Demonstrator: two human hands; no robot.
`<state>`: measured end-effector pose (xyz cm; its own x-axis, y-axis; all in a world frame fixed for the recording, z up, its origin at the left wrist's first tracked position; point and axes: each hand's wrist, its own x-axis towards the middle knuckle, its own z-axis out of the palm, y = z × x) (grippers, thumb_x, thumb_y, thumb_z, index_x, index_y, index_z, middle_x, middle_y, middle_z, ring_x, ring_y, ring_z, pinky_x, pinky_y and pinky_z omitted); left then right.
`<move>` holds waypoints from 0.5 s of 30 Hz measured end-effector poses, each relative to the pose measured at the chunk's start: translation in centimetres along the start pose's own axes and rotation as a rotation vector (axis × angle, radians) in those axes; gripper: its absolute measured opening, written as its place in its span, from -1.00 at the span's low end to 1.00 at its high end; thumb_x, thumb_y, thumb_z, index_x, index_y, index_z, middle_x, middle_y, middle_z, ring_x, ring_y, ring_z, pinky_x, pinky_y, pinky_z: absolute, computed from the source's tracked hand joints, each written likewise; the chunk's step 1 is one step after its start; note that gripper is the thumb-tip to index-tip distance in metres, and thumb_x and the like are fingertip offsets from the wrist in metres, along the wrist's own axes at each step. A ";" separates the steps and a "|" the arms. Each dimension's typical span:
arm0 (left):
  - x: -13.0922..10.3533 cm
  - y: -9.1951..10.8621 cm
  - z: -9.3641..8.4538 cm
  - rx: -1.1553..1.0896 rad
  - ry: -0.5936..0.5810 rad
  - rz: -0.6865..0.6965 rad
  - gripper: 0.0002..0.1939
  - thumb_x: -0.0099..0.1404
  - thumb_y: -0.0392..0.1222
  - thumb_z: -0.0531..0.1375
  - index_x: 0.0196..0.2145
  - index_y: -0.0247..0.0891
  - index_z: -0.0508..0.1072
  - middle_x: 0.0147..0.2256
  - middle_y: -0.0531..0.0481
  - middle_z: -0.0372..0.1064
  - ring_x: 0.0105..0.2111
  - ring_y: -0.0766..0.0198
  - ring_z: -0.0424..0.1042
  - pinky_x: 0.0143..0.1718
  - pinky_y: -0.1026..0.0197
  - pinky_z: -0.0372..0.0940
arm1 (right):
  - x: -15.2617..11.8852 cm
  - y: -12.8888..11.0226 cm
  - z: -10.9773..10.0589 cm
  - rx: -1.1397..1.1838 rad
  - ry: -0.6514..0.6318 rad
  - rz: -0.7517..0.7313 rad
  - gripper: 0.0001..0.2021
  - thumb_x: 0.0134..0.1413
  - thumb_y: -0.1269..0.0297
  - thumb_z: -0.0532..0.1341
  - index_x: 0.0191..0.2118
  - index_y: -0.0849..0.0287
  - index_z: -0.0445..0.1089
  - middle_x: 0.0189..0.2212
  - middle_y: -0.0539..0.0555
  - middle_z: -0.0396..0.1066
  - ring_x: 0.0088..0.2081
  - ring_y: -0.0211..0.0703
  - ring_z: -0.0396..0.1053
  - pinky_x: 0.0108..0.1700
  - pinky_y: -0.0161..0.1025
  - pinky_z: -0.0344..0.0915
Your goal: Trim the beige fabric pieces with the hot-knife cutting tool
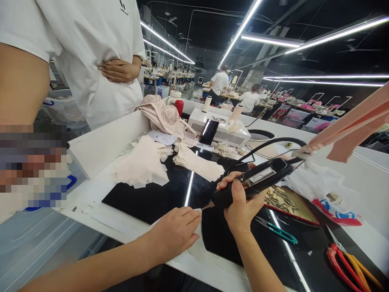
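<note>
My right hand [244, 202] is wrapped round a black handheld tool [258, 178] with a cable at its rear. The tool's narrow tip points left, at the fingertips of my left hand [176, 229]. Those fingers are pinched on a small piece of white fabric [198, 211], close to the tip; whether tip and fabric touch is hard to tell. Both hands are above the near edge of a glossy black panel [136, 202]. Beyond them lie a pile of pale fabric pieces [141, 162] and a second stack [197, 162].
Teal snips [281, 233], red-handled scissors [338, 259] and a tray [310, 215] of small parts lie right. A phone [209, 132] leans against a white box [225, 134]. Pink fabric [349, 125] hangs at right. A person in a white shirt [100, 69] stands left.
</note>
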<state>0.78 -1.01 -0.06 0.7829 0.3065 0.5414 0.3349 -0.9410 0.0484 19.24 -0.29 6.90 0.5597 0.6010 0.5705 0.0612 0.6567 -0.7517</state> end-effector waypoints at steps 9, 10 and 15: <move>0.0 0.0 0.2 0.048 0.018 0.006 -0.64 0.59 -0.09 0.12 0.14 -0.42 0.47 0.08 -0.10 0.54 -0.01 0.10 0.52 -0.11 0.09 0.46 | 0.0 -0.3 0.3 0.019 0.011 -0.001 -0.50 0.17 0.23 0.40 0.17 -0.03 0.27 -0.36 -0.12 0.43 -0.47 -0.26 0.39 -0.40 -0.21 0.43; 0.0 0.0 0.2 0.051 0.022 0.009 -0.64 0.59 -0.09 0.12 0.14 -0.42 0.47 0.07 -0.10 0.54 -0.01 0.10 0.52 -0.12 0.09 0.46 | 0.0 -0.3 0.4 0.017 0.010 -0.002 -0.50 0.17 0.22 0.40 0.17 -0.03 0.27 -0.37 -0.12 0.43 -0.48 -0.26 0.39 -0.41 -0.21 0.44; -0.1 0.1 0.4 0.071 0.043 0.022 -0.64 0.58 -0.10 0.15 0.13 -0.44 0.48 0.09 -0.10 0.54 0.01 0.12 0.51 -0.09 0.09 0.47 | -0.2 0.0 0.5 0.000 0.006 -0.003 -0.51 0.19 0.28 0.39 0.17 -0.04 0.27 -0.37 -0.13 0.44 -0.48 -0.27 0.40 -0.42 -0.23 0.43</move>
<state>0.97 -1.11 -0.49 0.7677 0.2776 0.5775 0.3551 -0.9346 -0.0227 18.70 -0.16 6.95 0.5643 0.5965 0.5708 0.0626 0.6585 -0.7500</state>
